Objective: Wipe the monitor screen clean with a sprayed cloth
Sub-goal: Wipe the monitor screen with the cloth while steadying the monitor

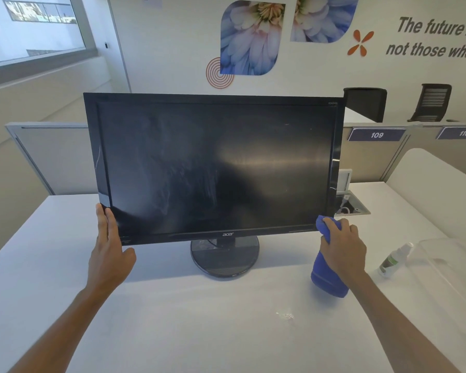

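Fingers [346,227] of our right hand [343,247] clenched round the blue cloth [326,278] at the monitor [213,168] bottom-right corner, left hand [109,254] flat and straight-fingered on the bottom-left bezel, monitor upright on white desk [172,319] — "acer" logo, smeared screen, spray bottle [394,261] lying to the right, partition tags "109", "110".

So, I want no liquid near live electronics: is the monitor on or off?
Seemingly off: the monitor screen is dark, showing only smears and glare; any power light cannot be told.

My white bench [172,305]: monitor [213,168] on round base centre, spray bottle [394,261] lying right, clear tray [452,267] beyond.
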Action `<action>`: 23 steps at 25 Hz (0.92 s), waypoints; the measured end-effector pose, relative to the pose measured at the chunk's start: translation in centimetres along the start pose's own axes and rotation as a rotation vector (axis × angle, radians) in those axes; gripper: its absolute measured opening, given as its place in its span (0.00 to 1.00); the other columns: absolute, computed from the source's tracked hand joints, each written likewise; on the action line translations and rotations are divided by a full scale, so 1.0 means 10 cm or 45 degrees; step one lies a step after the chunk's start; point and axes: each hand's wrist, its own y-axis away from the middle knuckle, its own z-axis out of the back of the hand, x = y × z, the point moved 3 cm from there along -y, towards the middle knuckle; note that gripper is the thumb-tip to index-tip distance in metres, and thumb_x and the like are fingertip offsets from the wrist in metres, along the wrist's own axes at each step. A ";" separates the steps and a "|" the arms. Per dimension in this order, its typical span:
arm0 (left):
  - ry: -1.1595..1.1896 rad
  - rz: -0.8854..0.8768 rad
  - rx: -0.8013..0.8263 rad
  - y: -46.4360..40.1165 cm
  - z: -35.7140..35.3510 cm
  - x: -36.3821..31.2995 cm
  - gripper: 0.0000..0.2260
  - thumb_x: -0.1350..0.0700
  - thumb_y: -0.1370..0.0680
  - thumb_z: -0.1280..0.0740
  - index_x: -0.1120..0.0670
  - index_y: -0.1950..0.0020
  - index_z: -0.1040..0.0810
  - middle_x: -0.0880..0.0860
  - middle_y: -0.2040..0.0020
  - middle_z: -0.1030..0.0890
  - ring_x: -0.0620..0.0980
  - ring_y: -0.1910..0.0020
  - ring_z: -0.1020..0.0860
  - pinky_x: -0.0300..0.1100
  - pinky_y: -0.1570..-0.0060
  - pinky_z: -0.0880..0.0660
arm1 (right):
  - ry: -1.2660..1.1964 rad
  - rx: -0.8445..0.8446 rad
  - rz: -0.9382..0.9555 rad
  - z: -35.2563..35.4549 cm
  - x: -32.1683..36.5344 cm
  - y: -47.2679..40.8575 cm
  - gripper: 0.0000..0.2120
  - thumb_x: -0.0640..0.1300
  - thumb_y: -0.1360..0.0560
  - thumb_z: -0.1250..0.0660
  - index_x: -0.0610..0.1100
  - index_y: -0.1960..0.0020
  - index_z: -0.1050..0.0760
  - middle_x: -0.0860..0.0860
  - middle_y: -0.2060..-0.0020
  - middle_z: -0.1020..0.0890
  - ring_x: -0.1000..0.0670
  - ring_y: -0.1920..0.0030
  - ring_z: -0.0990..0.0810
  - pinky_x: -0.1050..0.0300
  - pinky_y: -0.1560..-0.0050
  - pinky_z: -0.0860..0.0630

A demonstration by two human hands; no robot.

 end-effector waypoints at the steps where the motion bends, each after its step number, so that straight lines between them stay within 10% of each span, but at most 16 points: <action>1: -0.001 -0.005 -0.010 0.00 -0.02 0.00 0.46 0.68 0.30 0.30 0.55 0.21 0.57 0.47 0.21 0.62 0.71 0.44 0.24 0.40 0.70 0.33 | -0.010 0.046 -0.059 0.01 0.03 0.00 0.22 0.44 0.26 0.30 0.41 0.33 0.28 0.40 0.45 0.22 0.42 0.51 0.24 0.50 0.58 0.24; 6: 0.021 -0.003 -0.036 -0.02 -0.03 0.01 0.46 0.67 0.29 0.30 0.55 0.21 0.57 0.46 0.21 0.62 0.70 0.39 0.26 0.42 0.69 0.31 | -0.068 0.160 -0.166 0.06 0.15 0.01 0.21 0.46 0.21 0.37 0.45 0.29 0.32 0.44 0.42 0.24 0.45 0.47 0.25 0.56 0.53 0.29; 10: 0.045 0.024 -0.023 -0.01 -0.02 0.02 0.45 0.67 0.29 0.30 0.54 0.21 0.57 0.46 0.21 0.61 0.71 0.42 0.25 0.40 0.69 0.31 | -0.777 0.306 0.038 -0.02 0.42 0.10 0.16 0.37 0.21 0.39 0.45 0.34 0.27 0.48 0.46 0.23 0.47 0.47 0.23 0.55 0.48 0.29; 13: 0.065 0.015 -0.004 -0.02 0.00 0.03 0.45 0.68 0.28 0.31 0.54 0.21 0.57 0.47 0.21 0.60 0.70 0.43 0.24 0.40 0.69 0.32 | -1.101 -0.009 -0.264 0.05 0.39 0.10 0.16 0.36 0.21 0.40 0.42 0.34 0.27 0.50 0.47 0.24 0.50 0.49 0.25 0.54 0.46 0.29; 16: 0.057 0.032 0.027 0.00 0.02 0.02 0.45 0.67 0.28 0.31 0.54 0.21 0.57 0.47 0.21 0.60 0.69 0.44 0.24 0.37 0.71 0.34 | -0.755 -0.177 -0.493 0.12 0.11 0.02 0.15 0.40 0.21 0.38 0.41 0.34 0.28 0.44 0.47 0.23 0.43 0.50 0.24 0.54 0.50 0.31; 23: 0.049 0.025 0.025 -0.02 -0.02 0.04 0.47 0.66 0.29 0.29 0.53 0.21 0.58 0.46 0.21 0.63 0.70 0.48 0.22 0.35 0.73 0.35 | -0.256 0.033 -0.217 -0.09 0.03 0.06 0.21 0.42 0.23 0.34 0.43 0.31 0.30 0.41 0.45 0.24 0.47 0.54 0.29 0.54 0.58 0.30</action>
